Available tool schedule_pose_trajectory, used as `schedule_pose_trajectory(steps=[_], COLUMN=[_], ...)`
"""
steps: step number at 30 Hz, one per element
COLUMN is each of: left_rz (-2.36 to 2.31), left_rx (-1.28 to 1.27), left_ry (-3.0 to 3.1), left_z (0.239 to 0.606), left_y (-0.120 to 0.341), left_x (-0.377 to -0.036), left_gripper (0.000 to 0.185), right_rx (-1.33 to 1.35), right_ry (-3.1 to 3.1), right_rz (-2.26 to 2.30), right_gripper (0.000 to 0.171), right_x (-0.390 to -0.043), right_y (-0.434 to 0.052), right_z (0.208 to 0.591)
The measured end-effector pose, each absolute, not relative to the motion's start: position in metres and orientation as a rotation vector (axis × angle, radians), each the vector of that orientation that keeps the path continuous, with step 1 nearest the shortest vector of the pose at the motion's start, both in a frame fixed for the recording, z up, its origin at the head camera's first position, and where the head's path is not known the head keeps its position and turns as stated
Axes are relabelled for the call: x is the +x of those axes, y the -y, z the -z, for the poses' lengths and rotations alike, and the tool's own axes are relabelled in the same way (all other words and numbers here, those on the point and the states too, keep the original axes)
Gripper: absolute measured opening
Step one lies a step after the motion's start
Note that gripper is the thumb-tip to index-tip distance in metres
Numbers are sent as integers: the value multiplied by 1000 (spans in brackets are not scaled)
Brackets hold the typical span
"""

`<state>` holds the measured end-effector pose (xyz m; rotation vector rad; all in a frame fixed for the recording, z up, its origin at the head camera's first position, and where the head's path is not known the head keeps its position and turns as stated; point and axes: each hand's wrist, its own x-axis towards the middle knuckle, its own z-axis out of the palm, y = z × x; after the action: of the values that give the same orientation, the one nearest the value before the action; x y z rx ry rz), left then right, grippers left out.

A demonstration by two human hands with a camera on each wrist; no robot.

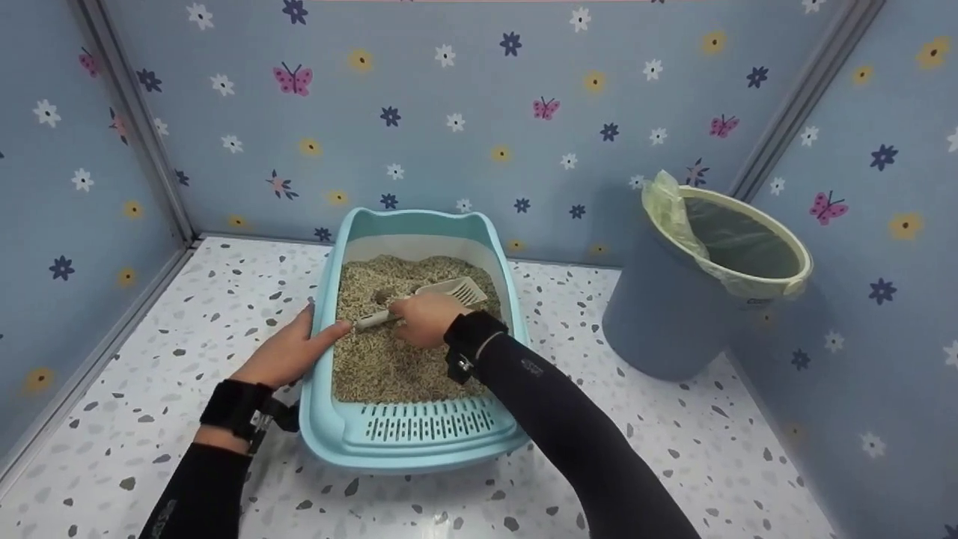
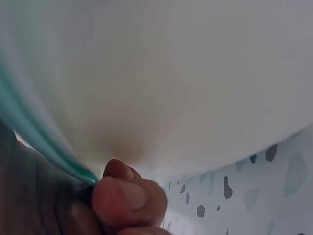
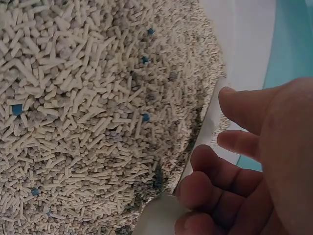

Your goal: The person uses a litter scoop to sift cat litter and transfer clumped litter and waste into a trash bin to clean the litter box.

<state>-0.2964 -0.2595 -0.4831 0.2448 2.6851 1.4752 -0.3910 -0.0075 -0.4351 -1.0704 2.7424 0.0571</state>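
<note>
A light-blue litter box (image 1: 419, 449) filled with beige pellet litter (image 1: 382, 367) stands on the speckled floor. My right hand (image 1: 423, 318) is over the litter and grips the handle of a beige slotted scoop (image 1: 458, 290), whose head lies on the litter towards the far end. A small dark lump (image 1: 380, 296) sits just left of the scoop. My left hand (image 1: 288, 352) holds the box's left rim, thumb over the edge. The left wrist view shows curled fingers (image 2: 127, 196) under the teal rim (image 2: 44, 147). In the right wrist view, fingers (image 3: 215, 171) curl beside the pale scoop handle (image 3: 208, 122) above the litter (image 3: 88, 107).
A blue-grey bin (image 1: 673, 314) lined with a pale green bag stands to the right of the box, near the corner. Floral blue walls close in the space at the back and both sides. Speckled floor (image 1: 187, 299) lies open to the left and in front.
</note>
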Motion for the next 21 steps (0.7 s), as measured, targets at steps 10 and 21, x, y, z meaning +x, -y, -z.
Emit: schedule_pose_trajectory(steps=[10,21], left_rz=[-1512,-1520], left_rx=[180,163], left_ry=[-2648,-2628], left_z=[488,489], left_y=[253,256], left_x=[-294,-294], left_gripper=[109,113], right_rx=[-1010,-965], right_ry=[-2773,-2850], right_rz=[-212,-79], right_gripper=[41,40], right_x=[-395,-393], right_y=[25,19], right_z=[448,457])
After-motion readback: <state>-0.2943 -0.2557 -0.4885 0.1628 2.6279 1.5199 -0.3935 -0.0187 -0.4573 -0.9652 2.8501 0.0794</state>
